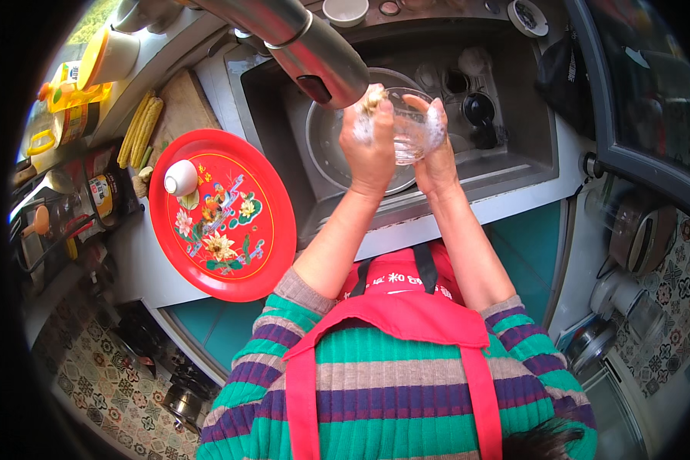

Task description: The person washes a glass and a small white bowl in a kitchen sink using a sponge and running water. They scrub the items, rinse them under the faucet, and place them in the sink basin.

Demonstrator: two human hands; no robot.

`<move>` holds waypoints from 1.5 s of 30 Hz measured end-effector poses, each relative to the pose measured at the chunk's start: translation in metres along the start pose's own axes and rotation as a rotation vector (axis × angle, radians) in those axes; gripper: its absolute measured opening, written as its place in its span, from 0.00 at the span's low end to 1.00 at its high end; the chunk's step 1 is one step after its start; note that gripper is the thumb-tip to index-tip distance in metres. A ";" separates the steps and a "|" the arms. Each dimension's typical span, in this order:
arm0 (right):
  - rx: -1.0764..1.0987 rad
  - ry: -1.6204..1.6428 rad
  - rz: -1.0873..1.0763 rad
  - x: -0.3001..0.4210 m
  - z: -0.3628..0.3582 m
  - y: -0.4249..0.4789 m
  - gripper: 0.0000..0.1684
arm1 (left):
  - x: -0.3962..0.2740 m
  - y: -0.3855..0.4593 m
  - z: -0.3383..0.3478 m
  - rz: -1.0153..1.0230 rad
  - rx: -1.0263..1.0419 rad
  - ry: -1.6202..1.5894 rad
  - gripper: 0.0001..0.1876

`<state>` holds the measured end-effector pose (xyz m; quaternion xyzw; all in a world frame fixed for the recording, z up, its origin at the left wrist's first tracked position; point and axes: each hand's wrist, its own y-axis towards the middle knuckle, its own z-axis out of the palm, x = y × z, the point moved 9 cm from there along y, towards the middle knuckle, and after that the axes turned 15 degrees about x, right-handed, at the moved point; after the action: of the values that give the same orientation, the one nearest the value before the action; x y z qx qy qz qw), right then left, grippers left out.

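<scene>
My right hand [440, 164] grips a clear glass bowl [407, 133] from its right side, with white suds on the fingers and thumb. Beside the bowl's left wall, my left hand [369, 146] is closed on a pale yellow scrubber [374, 101], its fingers covered in foam. Both hands are over a round metal basin [325, 155] standing in the dark sink [282, 123]. The basin's middle is largely hidden by the hands and the bowl. Above my left hand hangs the steel faucet head [336, 69]; I see no stream of water from it.
Left of the sink, a red floral tray [276, 230] carries a small white cup [181, 177] on its side. Corn cobs [141, 129] lie by a wooden board [190, 106]. Several glasses and a black cup [479, 109] occupy the sink's right part. A white bowl [345, 11] sits behind.
</scene>
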<state>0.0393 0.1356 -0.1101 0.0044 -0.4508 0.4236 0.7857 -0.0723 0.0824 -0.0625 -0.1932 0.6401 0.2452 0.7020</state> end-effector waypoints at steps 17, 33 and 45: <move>0.117 0.495 0.028 -0.013 0.005 0.018 0.34 | 0.040 -0.007 -0.010 -0.259 -0.151 -0.565 0.17; 0.277 -0.278 0.277 0.013 0.007 -0.012 0.33 | 0.092 -0.009 0.007 -0.772 0.177 -1.013 0.11; 0.218 -0.489 0.096 0.000 -0.006 0.001 0.37 | 0.125 -0.043 -0.036 -1.018 0.341 -0.356 0.21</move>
<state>0.0435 0.1387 -0.1138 0.1698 -0.5785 0.4928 0.6274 -0.0685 0.0386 -0.1924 -0.3170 0.3684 -0.2021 0.8503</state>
